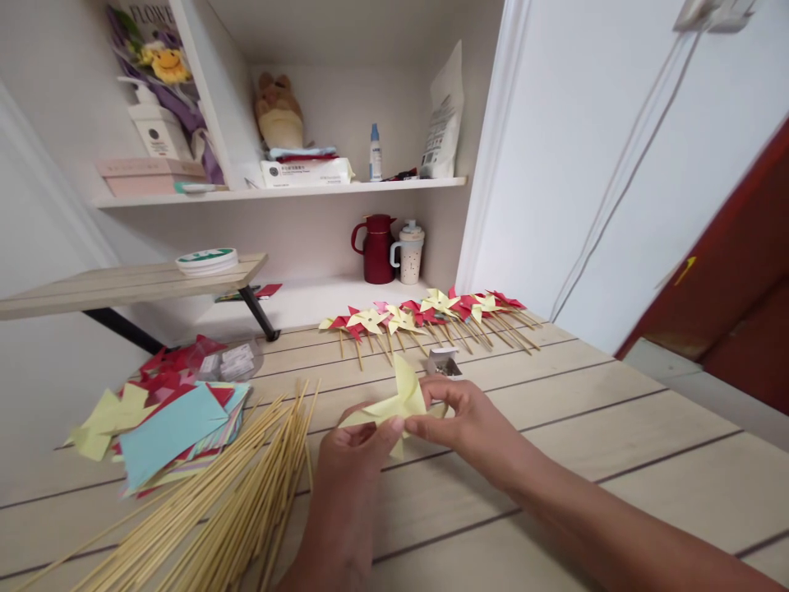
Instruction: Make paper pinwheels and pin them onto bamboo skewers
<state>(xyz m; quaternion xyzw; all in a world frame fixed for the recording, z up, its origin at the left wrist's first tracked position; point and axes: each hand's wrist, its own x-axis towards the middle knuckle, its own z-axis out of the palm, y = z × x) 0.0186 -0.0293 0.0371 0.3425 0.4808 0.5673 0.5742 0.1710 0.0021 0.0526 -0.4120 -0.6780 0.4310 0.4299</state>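
Above the planked table (555, 444), near its middle, a yellow pinwheel (407, 399) is resting between two hands. The left hand (348, 469) is pinching the paper from the left, its thumb pressing close to the centre; the right hand (462, 423) is pinching it from the right, thumb and fingertips nearly meeting the left thumb. Whether a pin is already passing through the paper, I cannot tell.

The step in hand is, I judge, gathering the folded blades at the hub. The next move is probably calling for one hand keeping the layers pinched while the other is fixing them, perhaps with the metallic bits lying in the small box (440, 355) just beyond the right hand. The sticks (246, 493) are lying loose on the left, seemingly awaiting a hub, and the coloured paper (176, 427) is lying past them. Red and yellow finished pinwheels (440, 302) are lying on their stems along the back.

As for writing, the wrap (153, 14) at upper left is showing "FLOWE", the rest being cut off. The pump bottle (157, 127), wipes pack (305, 173), blue-capped bottle (376, 156) and white bag (444, 119) are all carrying print, but too small or blurred for reading.
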